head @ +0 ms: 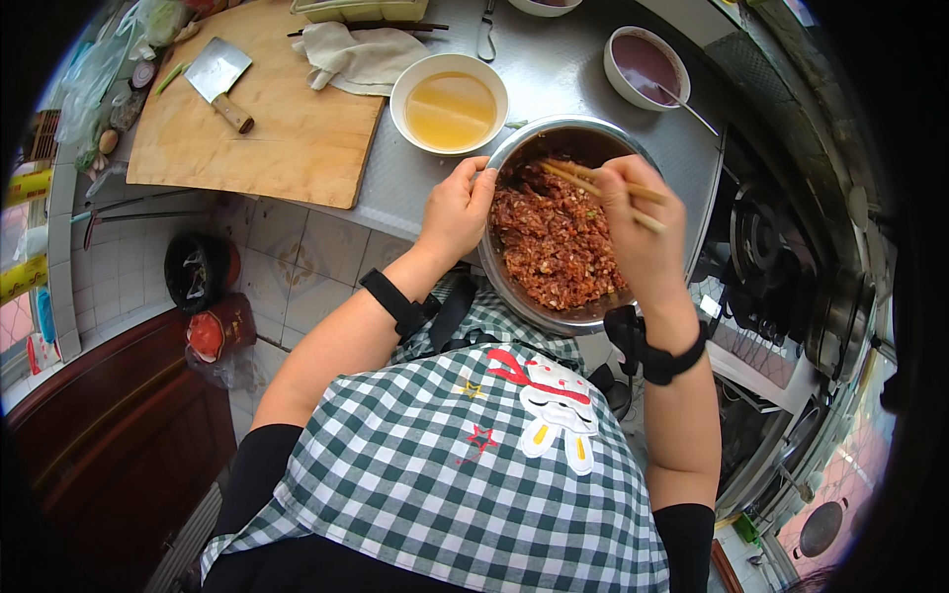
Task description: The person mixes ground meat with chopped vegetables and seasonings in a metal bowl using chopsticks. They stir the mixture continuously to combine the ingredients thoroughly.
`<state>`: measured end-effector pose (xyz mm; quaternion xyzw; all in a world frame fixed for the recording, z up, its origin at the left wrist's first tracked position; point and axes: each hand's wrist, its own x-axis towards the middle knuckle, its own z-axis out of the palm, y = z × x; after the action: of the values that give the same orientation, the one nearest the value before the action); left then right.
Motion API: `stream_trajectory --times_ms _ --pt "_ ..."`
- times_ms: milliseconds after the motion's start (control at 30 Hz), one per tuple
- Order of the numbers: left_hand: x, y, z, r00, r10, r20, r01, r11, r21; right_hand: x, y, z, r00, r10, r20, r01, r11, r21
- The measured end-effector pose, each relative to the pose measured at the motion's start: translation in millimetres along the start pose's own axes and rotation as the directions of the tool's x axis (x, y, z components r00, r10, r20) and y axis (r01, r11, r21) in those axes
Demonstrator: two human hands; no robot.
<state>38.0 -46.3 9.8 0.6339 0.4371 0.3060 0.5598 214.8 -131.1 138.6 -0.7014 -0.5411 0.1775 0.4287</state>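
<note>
A round stainless steel bowl (528, 307) sits at the front edge of the metal counter, partly filled with chopped raw meat filling (556, 244) flecked with pale and green bits. My left hand (458, 204) grips the bowl's left rim, thumb on top. Over the bowl's right side, my right hand (643, 215) is closed around wooden chopsticks (574, 178), whose tips reach into the far part of the meat. Left of the bowl and behind my left hand stands a white bowl of yellow liquid (451, 110).
A cleaver (219, 78) lies on the wooden cutting board (296, 148) at left, with a cloth (363, 55) at its corner. A bowl of purplish liquid (645, 65) with a spoon stands back right. Gas burners (760, 230) are at right; a bin (196, 270) stands on the floor.
</note>
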Motion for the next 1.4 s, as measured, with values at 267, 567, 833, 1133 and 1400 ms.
stream_trajectory --times_ms 267,567,833,1133,1400 --pt "0.0 5.8 1.9 0.999 0.041 -0.028 -0.038 0.994 0.105 -22.7 -1.4 -62.2 0.949 0.313 0.040 -0.315 0.941 0.122" --pt "-0.2 8.9 0.4 0.998 -0.060 0.002 0.060 0.997 0.055 -36.6 35.9 -27.6 0.923 0.383 -0.043 -0.383 0.924 0.001" --pt "-0.2 13.3 0.1 1.000 -0.008 0.005 0.007 0.993 0.121 -71.5 -4.2 -88.8 0.956 0.273 -0.109 -0.269 0.962 0.049" --pt "2.5 10.9 0.1 1.000 0.001 0.017 -0.003 0.994 0.109 -87.4 17.4 1.3 0.943 -0.234 0.237 0.318 0.841 -0.437" --pt "3.9 5.9 4.3 1.000 0.009 -0.007 -0.009 0.998 0.061 -126.9 -9.5 -20.4 0.897 -0.140 0.419 0.311 0.874 -0.374"
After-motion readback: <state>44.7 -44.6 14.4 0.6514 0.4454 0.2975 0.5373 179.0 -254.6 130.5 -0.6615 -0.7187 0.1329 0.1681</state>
